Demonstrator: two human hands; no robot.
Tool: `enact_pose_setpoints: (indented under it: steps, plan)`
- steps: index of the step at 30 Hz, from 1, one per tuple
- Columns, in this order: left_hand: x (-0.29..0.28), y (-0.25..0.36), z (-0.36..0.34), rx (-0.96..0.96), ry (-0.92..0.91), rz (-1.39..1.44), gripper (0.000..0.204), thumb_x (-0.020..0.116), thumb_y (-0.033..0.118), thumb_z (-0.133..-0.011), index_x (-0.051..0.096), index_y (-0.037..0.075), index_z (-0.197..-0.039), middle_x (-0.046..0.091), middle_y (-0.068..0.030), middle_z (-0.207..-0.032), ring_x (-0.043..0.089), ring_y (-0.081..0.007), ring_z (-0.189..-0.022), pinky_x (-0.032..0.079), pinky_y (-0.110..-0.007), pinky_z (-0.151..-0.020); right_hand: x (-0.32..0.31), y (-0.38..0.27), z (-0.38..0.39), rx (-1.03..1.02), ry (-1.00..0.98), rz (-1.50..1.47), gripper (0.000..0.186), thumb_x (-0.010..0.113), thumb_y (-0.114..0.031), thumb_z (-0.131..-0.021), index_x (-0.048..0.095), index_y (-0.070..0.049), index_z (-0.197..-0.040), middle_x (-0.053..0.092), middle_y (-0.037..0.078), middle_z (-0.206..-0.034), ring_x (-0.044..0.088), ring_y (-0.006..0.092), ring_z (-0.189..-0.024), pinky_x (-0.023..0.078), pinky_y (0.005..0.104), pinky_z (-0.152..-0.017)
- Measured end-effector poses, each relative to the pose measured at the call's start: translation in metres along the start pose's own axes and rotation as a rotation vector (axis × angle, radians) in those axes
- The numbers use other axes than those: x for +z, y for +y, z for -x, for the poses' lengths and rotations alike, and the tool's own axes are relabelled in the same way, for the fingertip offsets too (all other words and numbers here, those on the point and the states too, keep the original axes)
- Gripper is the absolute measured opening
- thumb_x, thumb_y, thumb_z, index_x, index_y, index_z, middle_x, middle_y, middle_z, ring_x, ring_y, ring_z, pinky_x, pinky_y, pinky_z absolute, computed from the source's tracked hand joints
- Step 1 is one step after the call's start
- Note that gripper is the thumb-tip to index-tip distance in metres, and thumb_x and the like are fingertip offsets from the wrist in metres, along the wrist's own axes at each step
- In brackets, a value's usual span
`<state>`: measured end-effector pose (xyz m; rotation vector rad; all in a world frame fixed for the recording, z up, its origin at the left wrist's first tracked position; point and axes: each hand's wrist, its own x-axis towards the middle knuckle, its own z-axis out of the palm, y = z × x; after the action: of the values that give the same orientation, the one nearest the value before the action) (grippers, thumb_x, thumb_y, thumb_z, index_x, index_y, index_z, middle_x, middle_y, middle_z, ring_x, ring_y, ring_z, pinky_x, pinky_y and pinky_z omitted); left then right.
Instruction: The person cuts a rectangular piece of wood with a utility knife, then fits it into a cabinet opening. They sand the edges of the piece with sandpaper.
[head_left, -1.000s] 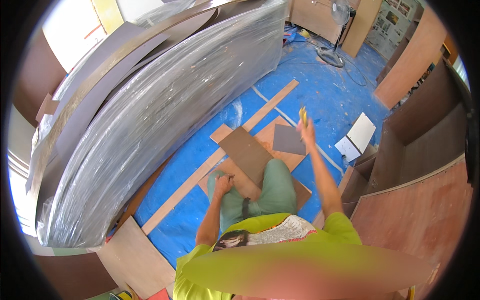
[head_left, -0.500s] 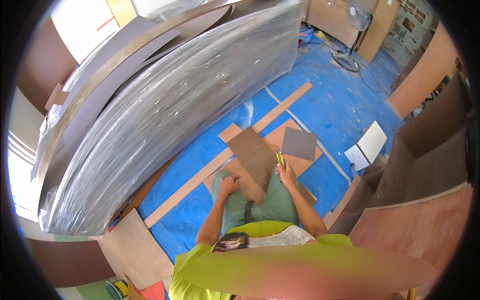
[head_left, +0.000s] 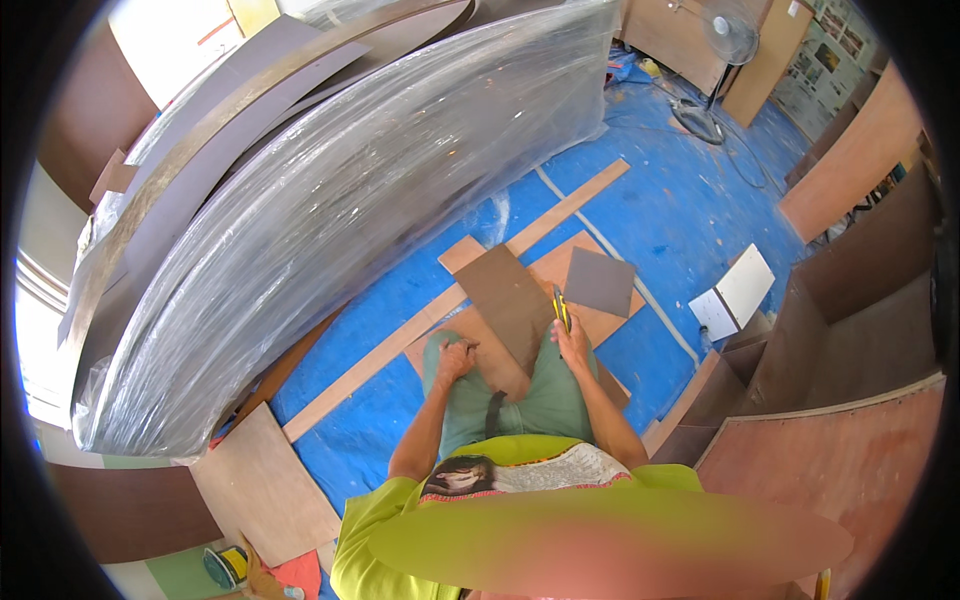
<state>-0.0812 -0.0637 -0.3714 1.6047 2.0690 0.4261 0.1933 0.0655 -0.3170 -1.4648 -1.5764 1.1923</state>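
Note:
My right hand [head_left: 572, 346] is closed around a yellow and black utility knife [head_left: 562, 312], which points away from me beside my right knee. My left hand [head_left: 457, 358] rests on my left knee, fingers loosely bent and apart, with nothing seen in it. Between my knees and beyond them lies a dark brown board [head_left: 505, 300], on top of lighter wood pieces. A small grey square panel [head_left: 600, 281] sits on a light brown board [head_left: 562, 262] to the right. Under the dark board runs a long narrow wood strip [head_left: 575, 203].
Blue sheeting [head_left: 690, 190] covers the floor. Plastic-wrapped curved panels [head_left: 350, 200] stand on the left. To the right are a white box-like piece [head_left: 735, 290] and brown cabinet parts [head_left: 850, 330]. A standing fan [head_left: 730, 40] is at the far right; a plywood sheet [head_left: 265, 485] lies near left.
The view has shifted slightly. Both hands stay at the knees, the right still holding the utility knife, and the boards lie as before.

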Motion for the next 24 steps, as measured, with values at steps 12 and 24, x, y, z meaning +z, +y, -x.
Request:
enact_pose_setpoints:
  steps: [12,24]
  plan:
    - [-0.003,0.001,0.000,-0.006,-0.004,0.068,0.032,0.051,0.024,-0.095,0.069,0.015,-0.121,0.073,-0.0077,-0.113,0.064,-0.0246,-0.113,0.024,-0.053,-0.115,0.002,0.011,-0.003,0.020,-0.006,0.042,0.046,0.058,-0.036,-0.096,0.053,-0.005,-0.130,0.071,0.011,-0.085,0.071,0.0208,-0.070,0.055,0.0356,-0.070]
    - [-0.005,0.002,0.005,-0.010,-0.005,0.102,0.032,0.050,0.023,-0.095,0.070,0.014,-0.118,0.072,-0.0111,-0.114,0.065,-0.0283,-0.112,0.024,-0.053,-0.115,0.000,0.020,-0.009,0.159,-0.022,-0.207,0.039,0.059,-0.033,-0.098,0.055,-0.006,-0.125,0.069,0.008,-0.086,0.067,0.0160,-0.068,0.055,0.0314,-0.063]
